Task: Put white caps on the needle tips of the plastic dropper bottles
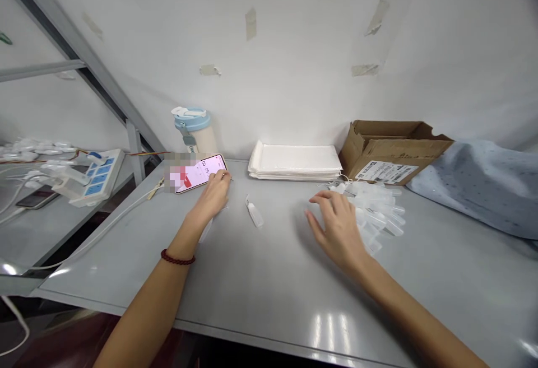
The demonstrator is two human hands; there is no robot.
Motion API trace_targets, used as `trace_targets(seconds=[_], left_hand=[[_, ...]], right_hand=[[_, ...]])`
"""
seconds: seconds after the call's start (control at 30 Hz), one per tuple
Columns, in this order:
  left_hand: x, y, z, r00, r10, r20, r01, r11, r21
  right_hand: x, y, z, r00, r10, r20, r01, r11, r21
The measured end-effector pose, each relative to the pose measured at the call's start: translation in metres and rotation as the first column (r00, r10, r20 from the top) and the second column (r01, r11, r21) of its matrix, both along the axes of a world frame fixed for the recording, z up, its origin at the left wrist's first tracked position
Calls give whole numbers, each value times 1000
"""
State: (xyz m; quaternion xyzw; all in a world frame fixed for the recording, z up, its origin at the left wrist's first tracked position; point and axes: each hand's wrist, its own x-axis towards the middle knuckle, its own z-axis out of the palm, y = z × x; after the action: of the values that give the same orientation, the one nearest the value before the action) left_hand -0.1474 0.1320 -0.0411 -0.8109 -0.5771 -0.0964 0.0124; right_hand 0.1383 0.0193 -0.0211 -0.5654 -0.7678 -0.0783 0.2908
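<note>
My left hand [213, 194] reaches to a smartphone [197, 172] lying on the grey table [252, 289], its fingertips touching the lit screen's near corner; the fingers are curled and hold nothing I can see. A dark red bead bracelet sits on that wrist. My right hand [336, 227] rests flat on the table with fingers spread, beside a pile of several small clear plastic tubes [376, 211]. One single clear tube [254, 213] lies between the two hands.
A stack of white trays [295, 162] stands against the wall. An open cardboard box [389, 147] is to its right, a blue cloth [483, 183] beyond. A blue-lidded cup [194, 128] stands behind the phone. A power strip [98, 176] and cables lie left.
</note>
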Motion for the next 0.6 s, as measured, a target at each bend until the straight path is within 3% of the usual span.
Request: trace_targets(seconds=[0.13,0.27,0.43,0.6], left_hand=[[0,3,-3,1000,-19,-6,19,1000,-1],[2,2,-2,1000,-22,-8,21,1000,-6],[5,-4,7,1000,4,-6,-3,1000,24],[2,-6,8,998,49,-29,-48,999,16]], right_hand=[[-27,3,6,982,186,-10,-184,961,-208],[-60,14,8,956,293,-4,-281,912,-298],[-97,26,-1,948,319,-13,-300,878,-372],[-109,46,-3,953,303,-17,-287,884,-369]])
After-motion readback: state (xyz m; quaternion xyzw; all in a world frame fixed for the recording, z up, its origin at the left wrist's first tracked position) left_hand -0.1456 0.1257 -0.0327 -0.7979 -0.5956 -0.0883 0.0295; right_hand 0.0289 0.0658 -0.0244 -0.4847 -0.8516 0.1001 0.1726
